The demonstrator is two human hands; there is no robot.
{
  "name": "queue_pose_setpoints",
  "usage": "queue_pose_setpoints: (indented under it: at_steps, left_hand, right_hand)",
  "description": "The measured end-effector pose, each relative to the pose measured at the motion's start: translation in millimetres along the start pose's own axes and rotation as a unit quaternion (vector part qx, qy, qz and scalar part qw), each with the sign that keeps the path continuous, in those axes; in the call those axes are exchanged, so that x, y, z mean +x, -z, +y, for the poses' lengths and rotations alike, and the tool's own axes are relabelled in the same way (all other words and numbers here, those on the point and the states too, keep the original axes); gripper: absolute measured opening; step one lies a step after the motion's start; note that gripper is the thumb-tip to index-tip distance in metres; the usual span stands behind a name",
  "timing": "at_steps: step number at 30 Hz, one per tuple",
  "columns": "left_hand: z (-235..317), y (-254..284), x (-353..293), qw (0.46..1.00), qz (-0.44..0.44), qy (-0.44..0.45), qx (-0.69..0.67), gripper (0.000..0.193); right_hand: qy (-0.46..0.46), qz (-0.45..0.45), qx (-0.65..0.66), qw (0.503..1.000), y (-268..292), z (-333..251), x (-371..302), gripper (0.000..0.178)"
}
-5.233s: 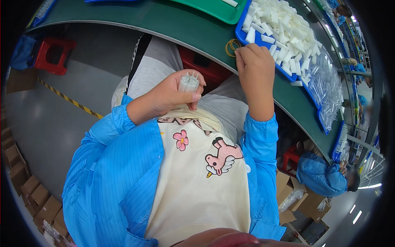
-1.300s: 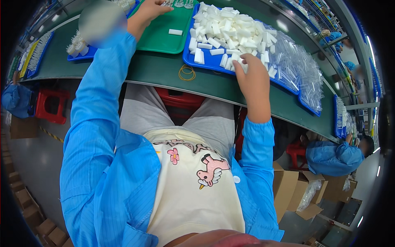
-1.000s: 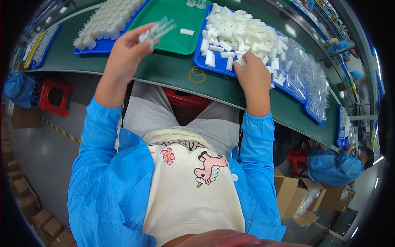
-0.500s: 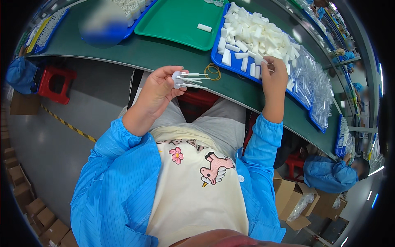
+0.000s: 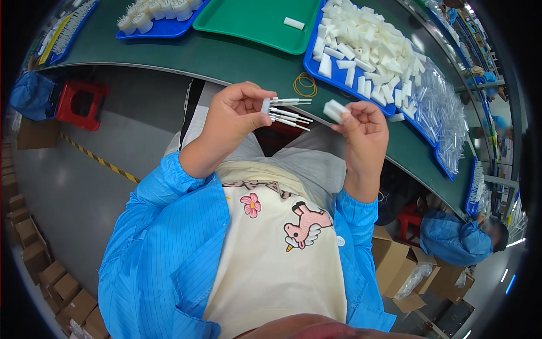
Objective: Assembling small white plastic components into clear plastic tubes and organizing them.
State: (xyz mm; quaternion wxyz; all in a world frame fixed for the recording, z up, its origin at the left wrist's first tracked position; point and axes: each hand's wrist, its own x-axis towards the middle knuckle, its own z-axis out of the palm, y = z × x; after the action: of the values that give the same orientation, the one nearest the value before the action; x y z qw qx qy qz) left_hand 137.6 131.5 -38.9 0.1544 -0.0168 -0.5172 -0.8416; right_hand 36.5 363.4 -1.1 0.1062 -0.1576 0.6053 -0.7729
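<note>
Right hand (image 5: 366, 129) withdrawn from blue tray (image 5: 337, 75), pinching white oblong block (image 5: 335, 111); left hand (image 5: 237, 108) pinches white multi-pronged piece (image 5: 288, 114).

The block (image 5: 336, 111) is white, the jacket (image 5: 161, 243) striped blue

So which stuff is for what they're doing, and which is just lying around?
In use, by the looks of it:
white pronged piece, in the left hand
white block, in the right hand
similar white blocks, in the blue tray

Probably just lying around:
yellow rubber bands, on the table
red stool, at left
cardboard boxes, lower right
</note>
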Motion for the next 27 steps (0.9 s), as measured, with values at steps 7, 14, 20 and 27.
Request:
queue_pose_setpoints:
  at_steps: [7, 14, 20, 27]
  left_hand:
    - [-6.1, 1.8, -7.1, 0.998, -0.036, 0.045, 0.030, 0.047]
    - [-8.8, -7.4, -9.6, 0.996, -0.021, 0.070, 0.043, 0.040]
    - [-15.0, -14.8, -11.7, 0.996, -0.053, 0.068, 0.034, 0.039]
    - [-6.4, -1.3, -15.7, 0.996, 0.024, 0.087, -0.005, 0.034]
  right_hand:
    - [-0.042, -0.048, -0.066, 0.996, -22.3, -12.4, -25.4, 0.023]
    - [-0.032, -0.089, -0.085, 0.992, -30.5, -5.7, -26.1, 0.012]
    - [0.005, -0.108, -0.155, 0.982, -36.1, 4.3, -29.2, 0.008]
    - [0.247, 0.120, -0.354, 0.894, 37.6, -5.7, 7.7, 0.011]
